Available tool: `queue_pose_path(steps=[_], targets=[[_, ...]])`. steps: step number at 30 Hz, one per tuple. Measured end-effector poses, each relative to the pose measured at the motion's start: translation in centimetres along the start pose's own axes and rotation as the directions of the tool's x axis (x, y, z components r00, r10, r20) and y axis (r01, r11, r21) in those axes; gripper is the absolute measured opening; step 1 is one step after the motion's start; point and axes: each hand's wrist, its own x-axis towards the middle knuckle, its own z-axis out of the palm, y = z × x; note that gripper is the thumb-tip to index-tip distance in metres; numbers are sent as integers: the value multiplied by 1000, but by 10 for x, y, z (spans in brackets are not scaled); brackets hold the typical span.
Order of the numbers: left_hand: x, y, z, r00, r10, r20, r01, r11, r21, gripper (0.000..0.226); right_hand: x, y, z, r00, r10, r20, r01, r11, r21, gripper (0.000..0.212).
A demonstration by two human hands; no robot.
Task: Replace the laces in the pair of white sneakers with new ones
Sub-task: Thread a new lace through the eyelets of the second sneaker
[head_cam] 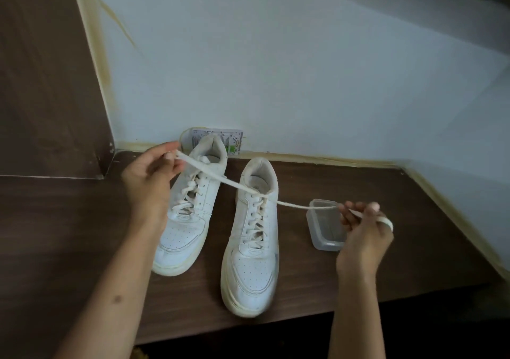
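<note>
Two white sneakers stand side by side on a dark wooden table [386,248], toes toward me. The left sneaker [187,212] is laced. The right sneaker [254,248] has a cream lace [218,177] threaded through its eyelets, and both lace ends are pulled out sideways from the top. My left hand [151,173] pinches one end up and to the left, above the left sneaker. My right hand [364,231] grips the other end, stretched out to the right over a plastic box.
A clear plastic box [323,229] without a lid sits right of the right sneaker. A small printed packet [234,143] leans on the pale wall behind the shoes. A dark wooden panel [49,82] rises at the left. The table's front edge is close below the toes.
</note>
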Motion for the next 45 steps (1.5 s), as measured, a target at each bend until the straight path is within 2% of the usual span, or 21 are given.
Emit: queue_pose_path(steps=[2,3,5,7,9,11,12,15,16,17,18,20,22,24,26,28,34,38,41,43,45], targets=[[-1,18,10,984,90,157,-102,992,70,23,-5,-12,13,978,-60,201,80,992,-94,12],[-1,30,19,957,124,261,-152,984,90,26,-10,-21,22,934,-72,351,131,980,-147,12],[0,54,41,863,152,482,-247,959,139,30,-17,-37,45,752,-27,658,315,893,-323,9],[0,76,65,745,146,650,-334,926,174,29,-27,-51,71,535,111,837,491,766,-415,18],[0,91,86,643,144,752,-412,892,183,30,-32,-60,92,370,250,895,551,716,-428,28],[4,96,96,605,139,784,-441,879,184,29,-31,-74,101,298,377,877,584,655,-480,24],[9,95,97,607,131,784,-443,875,197,28,-26,-81,102,292,445,847,619,587,-522,27],[27,81,91,627,56,777,-495,798,343,26,-15,-108,107,393,608,689,777,180,-603,45],[30,73,88,623,1,782,-502,768,399,26,-13,-111,111,442,615,653,800,57,-597,49],[32,62,85,613,-57,788,-499,746,442,25,-12,-112,116,478,593,648,808,-8,-589,49],[33,52,84,600,-112,792,-499,722,480,23,-13,-110,121,497,547,674,808,-8,-589,45],[31,33,78,585,-196,787,-521,653,550,18,-18,-100,132,507,443,739,792,100,-602,35],[32,18,73,636,-184,749,-521,613,594,17,-20,-89,137,505,371,779,790,166,-591,37],[36,13,65,722,-107,684,-443,688,576,21,-19,-83,136,481,313,819,795,238,-558,37],[41,17,59,798,-39,602,-347,787,510,27,-18,-81,133,444,242,863,760,408,-505,30],[48,27,56,851,36,524,-316,832,456,24,-19,-82,132,425,165,890,743,498,-447,30],[52,46,49,867,116,484,-287,911,296,23,-17,-81,131,473,23,881,742,528,-413,24],[40,46,50,840,171,515,-367,878,308,21,-13,-82,124,507,85,858,720,506,-475,20],[20,39,56,814,245,527,-446,845,296,19,-4,-77,114,641,88,763,664,435,-608,35],[11,31,60,719,247,650,-527,803,279,22,2,-70,104,720,11,694,637,387,-666,42],[8,20,63,548,140,825,-636,710,302,25,3,-65,93,724,-50,688,670,290,-683,43]])
